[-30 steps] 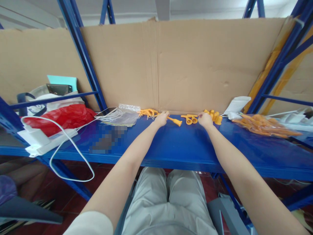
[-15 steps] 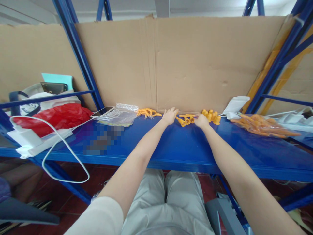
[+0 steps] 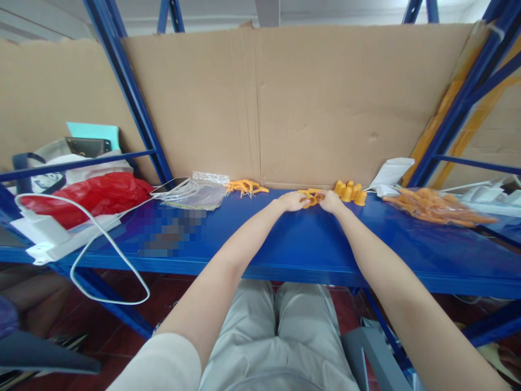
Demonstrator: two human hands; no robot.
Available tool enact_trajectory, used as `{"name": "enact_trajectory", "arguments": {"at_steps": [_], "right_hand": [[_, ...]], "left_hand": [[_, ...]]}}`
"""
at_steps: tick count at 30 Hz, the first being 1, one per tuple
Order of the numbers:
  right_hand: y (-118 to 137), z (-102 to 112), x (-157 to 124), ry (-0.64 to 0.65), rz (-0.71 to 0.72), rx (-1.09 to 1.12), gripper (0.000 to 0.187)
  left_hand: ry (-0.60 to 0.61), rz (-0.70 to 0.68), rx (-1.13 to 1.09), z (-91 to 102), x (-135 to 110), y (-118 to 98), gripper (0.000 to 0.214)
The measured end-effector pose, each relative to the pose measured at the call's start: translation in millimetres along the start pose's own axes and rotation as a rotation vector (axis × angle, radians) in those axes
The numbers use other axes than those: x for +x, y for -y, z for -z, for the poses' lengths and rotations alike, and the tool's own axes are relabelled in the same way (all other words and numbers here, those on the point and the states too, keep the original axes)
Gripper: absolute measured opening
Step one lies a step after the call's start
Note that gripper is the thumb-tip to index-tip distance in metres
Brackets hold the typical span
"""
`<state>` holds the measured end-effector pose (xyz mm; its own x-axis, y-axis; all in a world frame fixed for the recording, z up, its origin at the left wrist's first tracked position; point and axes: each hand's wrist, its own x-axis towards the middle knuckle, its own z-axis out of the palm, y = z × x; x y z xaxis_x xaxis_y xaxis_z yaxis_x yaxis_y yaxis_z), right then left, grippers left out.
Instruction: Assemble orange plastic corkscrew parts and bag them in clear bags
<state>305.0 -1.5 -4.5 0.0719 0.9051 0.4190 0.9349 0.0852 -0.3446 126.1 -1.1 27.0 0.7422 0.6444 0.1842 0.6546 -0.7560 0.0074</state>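
Both my hands meet near the back of the blue shelf (image 3: 293, 244). My left hand (image 3: 293, 201) and my right hand (image 3: 330, 201) are closed on small orange plastic parts (image 3: 310, 197) held between them. A cluster of orange cone-shaped pieces (image 3: 349, 192) stands just right of my right hand. More orange parts (image 3: 245, 188) lie to the left of my left hand.
A cardboard sheet (image 3: 309, 103) backs the shelf. A clear bag of orange parts (image 3: 437, 206) lies at the right, with a white packet (image 3: 389, 175) behind it. At left are a clear plastic bag (image 3: 199, 193), a phone, a white cable (image 3: 101, 244), a white adapter and a red bag (image 3: 93, 196).
My left hand carried an orange piece rightward from the left pile. My right hand shifted slightly left, and both hands now meet with the orange parts between them.
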Motion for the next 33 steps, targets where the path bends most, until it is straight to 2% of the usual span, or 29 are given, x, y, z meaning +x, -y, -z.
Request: {"name": "enact_trajectory", "arguments": {"at_steps": [5,10,13,21,26,29,33], "right_hand": [[2,0,0,0.008,0.097,0.029,0.034],[-2,3,-1,0.063,0.135,0.095,0.032],[-5,2,0,0.052,0.125,0.142,0.032],[-14,-4,3,0.006,0.053,0.258,0.041],[-15,-2,2,0.055,-0.028,0.338,0.043],[-14,3,2,-0.022,-0.105,0.331,0.041],[-23,15,0,-0.272,-0.196,0.236,0.040]], "left_hand": [[0.008,0.011,-0.013,-1.4,-2,4,0.036],[-0.048,0.194,0.060,-8.2,0,2,0.033],[-0.060,0.248,0.061,-10.9,1,1,0.030],[-0.041,0.184,-0.080,-14.7,6,9,0.035],[-0.006,0.177,-0.105,-18.6,9,12,0.035],[0.035,0.211,-0.102,-15.7,10,10,0.038],[0.050,0.281,-0.115,-6.8,6,6,0.042]]}}
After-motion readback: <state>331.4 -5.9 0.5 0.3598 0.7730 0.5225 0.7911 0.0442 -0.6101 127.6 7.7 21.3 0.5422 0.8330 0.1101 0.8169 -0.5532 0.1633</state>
